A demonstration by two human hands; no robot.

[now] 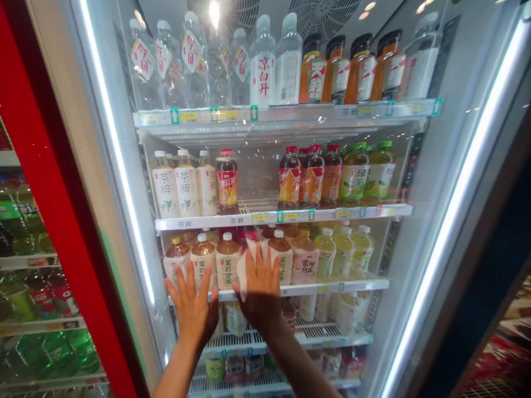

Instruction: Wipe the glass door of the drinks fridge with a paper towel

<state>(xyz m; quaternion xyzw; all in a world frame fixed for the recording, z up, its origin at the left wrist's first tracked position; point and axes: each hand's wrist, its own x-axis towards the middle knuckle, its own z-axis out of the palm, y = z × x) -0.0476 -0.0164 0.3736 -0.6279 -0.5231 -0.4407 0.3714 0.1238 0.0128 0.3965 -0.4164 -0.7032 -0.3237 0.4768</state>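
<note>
My right hand (260,287) lies flat with its fingers stretched upward, holding a thin white cloth (244,270) under the palm and fingers. The cloth seems pressed against the glass door (257,171) of a drinks fridge; small light reflections show on the glass. To the left, my left hand (194,304) is raised with its fingers spread and holds nothing; it appears to rest on the same glass. Behind both hands stands a row of tea bottles (227,262) with white caps, partly hidden by the fingers.
Higher shelves hold clear water bottles (263,61), amber bottles (313,69), red-capped tea bottles (289,177) and green-capped bottles (355,171). A bright light strip (120,155) runs down each side. On the left, a red frame (62,193) borders another drinks fridge.
</note>
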